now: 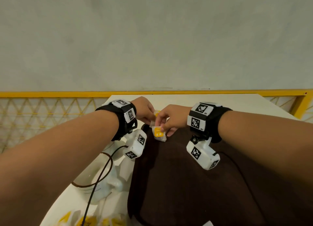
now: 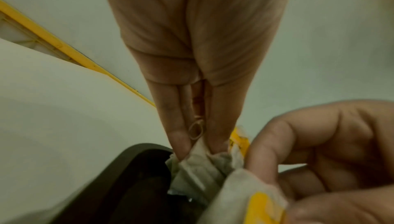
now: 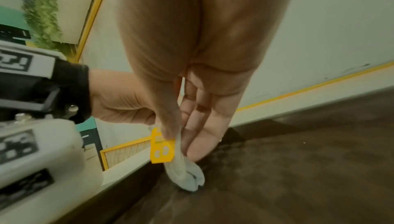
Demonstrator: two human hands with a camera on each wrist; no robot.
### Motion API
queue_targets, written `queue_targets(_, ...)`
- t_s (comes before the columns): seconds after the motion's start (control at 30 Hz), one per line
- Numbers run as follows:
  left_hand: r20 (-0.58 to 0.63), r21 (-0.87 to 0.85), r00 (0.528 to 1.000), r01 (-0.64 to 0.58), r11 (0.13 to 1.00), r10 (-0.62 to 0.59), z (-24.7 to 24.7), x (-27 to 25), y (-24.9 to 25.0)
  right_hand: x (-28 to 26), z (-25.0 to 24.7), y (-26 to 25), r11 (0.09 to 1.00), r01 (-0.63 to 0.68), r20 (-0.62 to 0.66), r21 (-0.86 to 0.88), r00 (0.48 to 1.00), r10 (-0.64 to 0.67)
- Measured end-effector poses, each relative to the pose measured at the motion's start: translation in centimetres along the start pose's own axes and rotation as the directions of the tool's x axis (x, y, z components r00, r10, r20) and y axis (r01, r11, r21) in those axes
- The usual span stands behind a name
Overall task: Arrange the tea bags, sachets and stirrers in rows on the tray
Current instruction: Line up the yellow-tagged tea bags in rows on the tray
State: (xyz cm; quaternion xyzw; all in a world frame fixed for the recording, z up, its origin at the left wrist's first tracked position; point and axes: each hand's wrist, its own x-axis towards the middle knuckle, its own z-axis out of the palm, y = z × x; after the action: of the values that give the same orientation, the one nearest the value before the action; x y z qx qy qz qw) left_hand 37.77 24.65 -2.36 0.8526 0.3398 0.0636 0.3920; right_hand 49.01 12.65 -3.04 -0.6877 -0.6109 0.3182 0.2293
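Note:
Both hands meet over the far left corner of the dark brown tray [image 1: 186, 183]. My left hand [image 1: 149, 120] pinches the top of a crumpled white tea bag [image 2: 198, 163] between thumb and fingers, and a yellow tag [image 2: 239, 141] shows behind it. My right hand [image 1: 163, 127] pinches a second tea bag [image 3: 184, 172] by its yellow tag [image 3: 162, 150]. This bag's lower end touches the tray floor [image 3: 298, 160]. The two bags hang close together; I cannot tell whether they are joined.
A clear plastic bag [image 1: 101, 175] with white sachets lies on the white table [image 1: 220, 102] left of the tray. Blurred yellow packets [image 1: 84, 220] lie at the near left. A yellow railing [image 1: 50, 94] runs behind the table. Black cables hang from both wrist cameras.

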Motion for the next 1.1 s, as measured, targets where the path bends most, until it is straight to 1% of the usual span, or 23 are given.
queue_targets(0.13, 0.038, -0.001, 0.999, 0.029, 1.000, -0.029, -0.1, -0.1, -0.4, -0.3, 0.3, 0.1, 1.000, 0.021, -0.012, 0.021, 1.000, -0.021)
queue_targets(0.3, 0.072, 0.066, 0.997, 0.029, 0.997, -0.034, -0.3, -0.4, -0.3, -0.5, 0.1, 0.0, 0.998, -0.008, -0.018, 0.060, 1.000, 0.009)
queue_targets(0.4, 0.077, 0.094, 0.996, 0.040, 0.995, -0.047, -1.0, -0.6, -0.2, -0.7, -0.9, 0.1, 0.993, -0.042, -0.081, 0.111, 0.995, 0.051)
queue_targets(0.53, 0.033, 0.159, 0.998, 0.056, 0.986, -0.062, -1.7, -0.6, -0.1, -0.7, -1.3, 0.7, 0.983, -0.113, -0.169, 0.141, 0.976, 0.137)
queue_targets(0.63, 0.046, 0.201, 0.996, 0.069, 0.977, -0.079, -1.7, -0.5, 0.2, -0.4, -1.0, 1.0, 0.975, -0.152, -0.185, 0.165, 0.966, 0.182)
queue_targets(0.7, 0.059, 0.232, 0.993, 0.082, 0.969, -0.098, -1.5, -0.2, 0.3, -0.1, -0.8, 1.0, 0.972, -0.179, -0.176, 0.151, 0.963, 0.204)
queue_targets(0.8, 0.048, 0.250, 0.992, 0.104, 0.963, -0.120, -0.9, 0.3, 0.3, 0.7, -0.7, 1.1, 0.973, -0.208, -0.152, 0.102, 0.963, 0.222)
queue_targets(0.93, 0.039, 0.246, 0.993, 0.098, 0.964, -0.111, -0.6, 0.9, 0.3, 1.8, -1.1, 1.5, 0.974, -0.224, -0.181, 0.032, 0.957, 0.226)
queue_targets(1.03, 0.098, 0.281, 0.988, 0.085, 0.956, -0.117, -1.0, 1.0, 0.4, 2.2, -1.2, 1.7, 0.978, -0.207, -0.175, 0.028, 0.962, 0.209)
queue_targets(1.1, 0.157, 0.317, 0.977, 0.087, 0.945, -0.143, -1.2, 0.9, 0.4, 2.3, -1.0, 1.7, 0.981, -0.192, -0.141, 0.030, 0.971, 0.195)
